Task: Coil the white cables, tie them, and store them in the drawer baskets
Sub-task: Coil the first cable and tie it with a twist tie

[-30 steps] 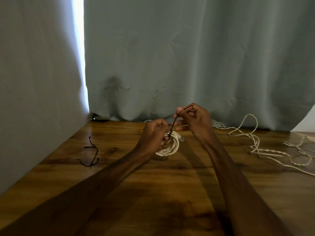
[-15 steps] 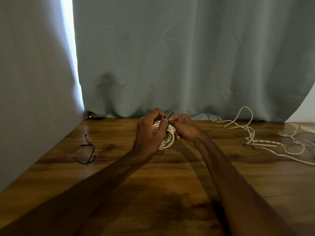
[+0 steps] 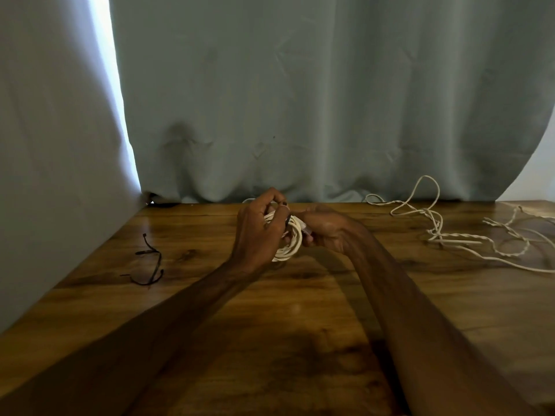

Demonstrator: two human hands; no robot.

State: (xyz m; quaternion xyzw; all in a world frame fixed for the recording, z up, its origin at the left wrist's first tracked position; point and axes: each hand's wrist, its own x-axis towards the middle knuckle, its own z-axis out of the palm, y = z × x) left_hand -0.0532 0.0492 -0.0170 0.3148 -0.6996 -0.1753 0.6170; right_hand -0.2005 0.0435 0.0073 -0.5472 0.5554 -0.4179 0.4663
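A coiled white cable [image 3: 292, 240] is held just above the wooden table [image 3: 270, 340] near its far middle. My left hand [image 3: 258, 232] grips the coil from the left, fingers curled over its top. A thin dark tie [image 3: 289, 219] crosses the coil's upper right. My right hand [image 3: 322, 231] pinches the coil and the tie from the right side. Loose white cables [image 3: 444, 229] lie tangled on the table at the far right.
Two more dark ties [image 3: 150, 265] lie on the table at the left, near the curtain. Grey-green curtains [image 3: 300, 100] hang behind and along the left of the table. No drawer or basket is in view.
My right hand, which held the tie stretched up and away from the coil, has come down against the coil. The tie now lies close over the coil. Both hands sit closer together.
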